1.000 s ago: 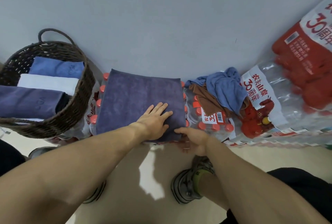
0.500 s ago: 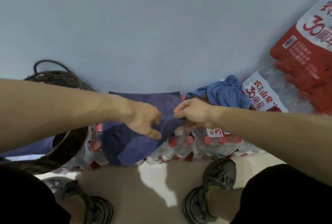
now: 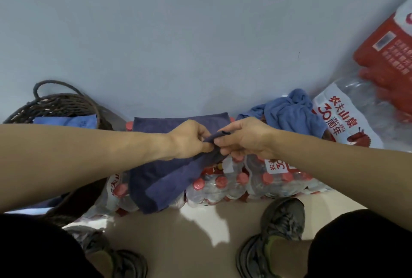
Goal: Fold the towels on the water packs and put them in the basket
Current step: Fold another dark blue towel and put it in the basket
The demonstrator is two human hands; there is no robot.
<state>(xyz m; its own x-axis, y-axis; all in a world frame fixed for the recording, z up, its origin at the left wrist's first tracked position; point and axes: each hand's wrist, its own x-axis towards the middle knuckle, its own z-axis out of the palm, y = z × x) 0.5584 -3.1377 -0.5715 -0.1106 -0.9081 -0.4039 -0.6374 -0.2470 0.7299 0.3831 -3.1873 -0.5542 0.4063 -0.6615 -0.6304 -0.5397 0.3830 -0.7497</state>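
At frame centre, the left hand (image 3: 189, 140) and right hand (image 3: 245, 138) each pinch the navy towel (image 3: 160, 177), lifting one corner. The rest drapes over the water packs (image 3: 234, 185). A basket (image 3: 55, 105) sits at left.

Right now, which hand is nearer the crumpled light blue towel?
Right. The right hand pinches the dark purple towel just left of the crumpled light blue towel; the left hand is farther left, gripping the same corner.

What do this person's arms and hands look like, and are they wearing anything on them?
Both forearms are bare right up to the frame edges: no sleeves show, and no gloves, watch, bracelet or rings can be seen on the left hand or the right hand. The fingernails look short and unpainted. Lower down, dark trousers and grey sneakers are visible.
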